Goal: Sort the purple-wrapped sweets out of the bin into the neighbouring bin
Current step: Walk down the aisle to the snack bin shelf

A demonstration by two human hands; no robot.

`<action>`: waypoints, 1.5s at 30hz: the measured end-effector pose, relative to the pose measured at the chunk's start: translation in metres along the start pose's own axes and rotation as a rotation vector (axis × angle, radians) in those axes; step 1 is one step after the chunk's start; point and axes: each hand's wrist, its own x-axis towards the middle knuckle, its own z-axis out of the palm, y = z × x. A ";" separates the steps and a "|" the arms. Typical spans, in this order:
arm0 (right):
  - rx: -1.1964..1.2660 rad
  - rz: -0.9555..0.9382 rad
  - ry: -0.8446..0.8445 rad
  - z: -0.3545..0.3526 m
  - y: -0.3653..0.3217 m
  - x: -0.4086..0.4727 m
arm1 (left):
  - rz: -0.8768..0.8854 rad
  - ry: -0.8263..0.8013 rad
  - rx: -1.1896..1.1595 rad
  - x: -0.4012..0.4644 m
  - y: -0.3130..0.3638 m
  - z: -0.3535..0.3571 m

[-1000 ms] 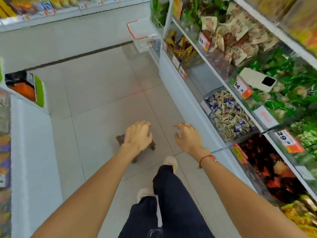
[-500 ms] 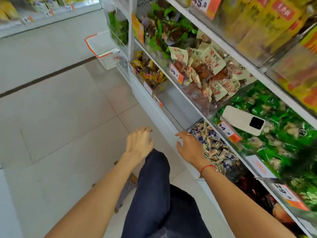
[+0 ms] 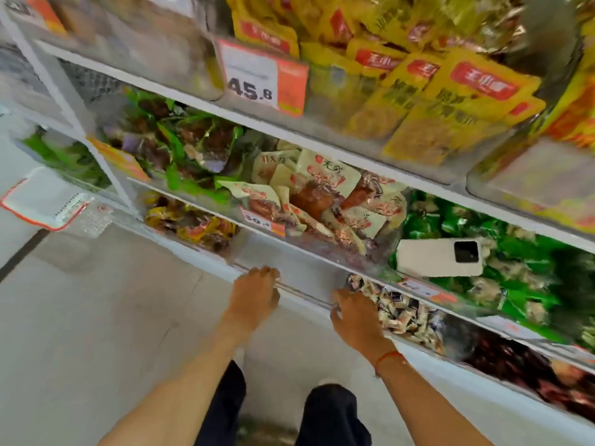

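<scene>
Head view. You stand facing a tiered shop shelf, both arms stretched toward the lowest tier.

Your left hand (image 3: 254, 296) is flat, fingers straight and together, fingertips at the front lip of a bin (image 3: 289, 268) that shows only its bare grey floor. It holds nothing.

Your right hand (image 3: 352, 317) reaches over the front edge of the neighbouring bin of small wrapped sweets (image 3: 399, 312), just to the right. Fingers are loosely spread and relaxed at the left end of the heap; motion blur prevents telling whether they touch a sweet. A red string bracelet (image 3: 388, 357) sits on that wrist.

The sweets are a mix of pale and dark purple-blue wrappers, heaped together; individual purple ones cannot be separated out in the blur.

Surroundings: the shelf edge of the tier above overhangs the back of both bins. On that tier, a white phone (image 3: 439, 257) lies on green packets (image 3: 521, 243), directly above the sweets. Left of it, beige packets (image 3: 325, 194) sit behind an orange price tag (image 3: 262, 220). Yellow packs (image 3: 418, 91) fill the top tier beside a tag reading 45.8 (image 3: 257, 82). A white basket with red rim (image 3: 42, 201) sits on the floor far left. Dark red packets (image 3: 515, 365) fill the bin right of the sweets.
</scene>
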 end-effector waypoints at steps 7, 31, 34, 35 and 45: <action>0.029 0.084 0.089 0.078 0.021 0.043 | 0.237 -0.019 0.081 0.062 -0.012 0.076; -0.224 -0.402 0.895 0.233 0.160 0.095 | 0.854 1.013 0.143 0.159 -0.036 0.305; -0.250 -0.396 0.877 0.229 0.155 0.088 | 0.825 0.996 0.145 0.155 -0.035 0.303; -0.257 -0.387 0.883 0.228 0.154 0.082 | 0.819 0.967 0.121 0.153 -0.034 0.301; -0.406 -0.095 1.044 0.226 0.227 -0.009 | 0.853 0.973 -0.084 0.130 0.014 0.310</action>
